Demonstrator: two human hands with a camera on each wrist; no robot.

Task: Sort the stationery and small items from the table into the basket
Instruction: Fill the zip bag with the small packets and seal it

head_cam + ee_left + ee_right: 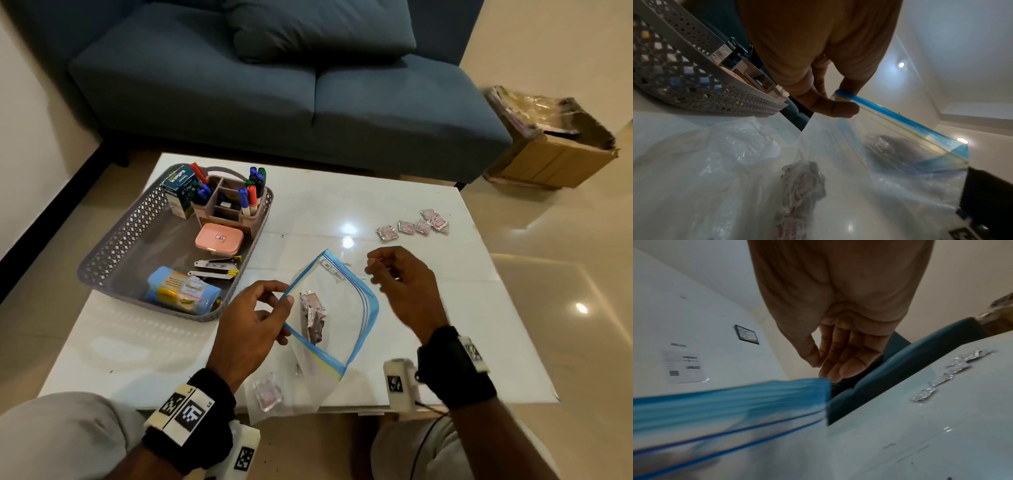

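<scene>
Held low in the centre of the head view, the zip bag (337, 301) hangs by its blue rim from the pinching left hand (251, 320), some sachets already inside. Right hand (402, 286), fingers loose and empty, should fetch the sachets (412, 226) at centre right, keeping the mouth wide; the basket (113, 246) waits at left.

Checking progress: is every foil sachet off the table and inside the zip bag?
No: a cluster of foil sachets lies on the white table, apart from the zip bag.
</scene>
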